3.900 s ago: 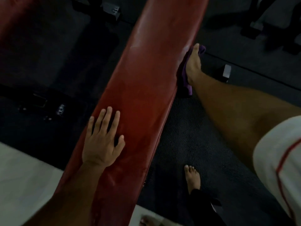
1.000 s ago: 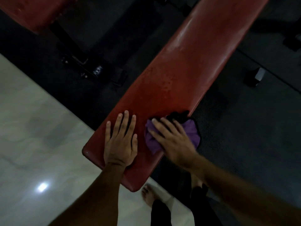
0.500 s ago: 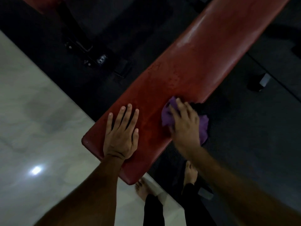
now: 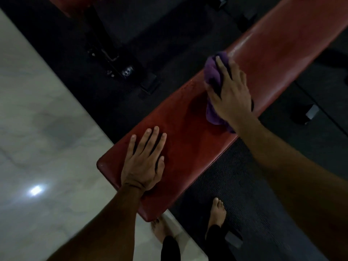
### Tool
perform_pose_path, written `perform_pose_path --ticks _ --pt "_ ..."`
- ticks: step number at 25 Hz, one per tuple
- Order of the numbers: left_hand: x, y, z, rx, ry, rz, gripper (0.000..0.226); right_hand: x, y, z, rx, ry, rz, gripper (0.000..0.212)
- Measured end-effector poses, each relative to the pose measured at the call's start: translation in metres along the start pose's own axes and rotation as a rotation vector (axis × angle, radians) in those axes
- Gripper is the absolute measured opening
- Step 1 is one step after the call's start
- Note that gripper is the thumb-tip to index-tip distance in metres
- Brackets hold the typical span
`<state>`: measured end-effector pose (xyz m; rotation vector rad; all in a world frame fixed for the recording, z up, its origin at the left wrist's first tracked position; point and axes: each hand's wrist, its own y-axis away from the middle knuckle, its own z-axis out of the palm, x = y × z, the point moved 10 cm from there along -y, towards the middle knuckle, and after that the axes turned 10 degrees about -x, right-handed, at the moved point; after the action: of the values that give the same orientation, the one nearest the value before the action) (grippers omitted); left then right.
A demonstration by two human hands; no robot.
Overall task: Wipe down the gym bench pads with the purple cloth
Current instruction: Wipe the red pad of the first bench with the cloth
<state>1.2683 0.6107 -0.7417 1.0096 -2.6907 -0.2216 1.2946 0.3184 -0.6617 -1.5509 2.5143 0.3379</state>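
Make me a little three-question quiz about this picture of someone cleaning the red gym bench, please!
1. True or false: the left hand lies flat on the red bench pad with straight fingers.
2. Which hand presses the purple cloth on the pad? A) left hand B) right hand C) neither
3. Fill in: the person's bare feet stand near the pad's ____ end, the one by the pale floor.

Key
1. True.
2. B. The fingers spread over the bunched cloth.
3. Near (the end closest to the camera).
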Motion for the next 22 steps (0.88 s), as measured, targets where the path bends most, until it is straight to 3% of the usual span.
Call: perform_pose_path --ticks 2,5,10,15,18,20,22 --pt "-0.001 0.001 0.000 -0.006 -0.002 0.000 0.068 0.012 -0.028 0.040 -0.099 0.158 0.072 0.071" --pt "0.001 -0.002 0.001 0.004 -0.032 0.006 0.069 0.004 -0.038 0.060 -0.110 0.144 0.068 0.068" --pt "0.001 -0.001 -0.002 0.034 -0.016 0.023 0.065 -0.110 0.051 0.096 -0.239 0.097 -0.314 0.068" --pt "0.003 -0.001 -0.002 0.043 -0.007 0.037 0.062 -0.096 0.076 0.099 -0.304 0.209 -0.549 0.071" --pt "0.001 0.000 -0.001 0.013 -0.016 0.007 0.068 -0.035 0.011 0.070 -0.187 0.207 -0.283 0.067" --pt "0.002 0.000 -0.002 0.017 -0.020 0.016 0.069 0.006 -0.031 0.051 -0.135 0.093 0.000 0.060" --pt "0.001 0.000 -0.004 0.031 -0.023 0.016 0.069 0.010 -0.047 0.052 -0.102 -0.029 0.166 0.057"
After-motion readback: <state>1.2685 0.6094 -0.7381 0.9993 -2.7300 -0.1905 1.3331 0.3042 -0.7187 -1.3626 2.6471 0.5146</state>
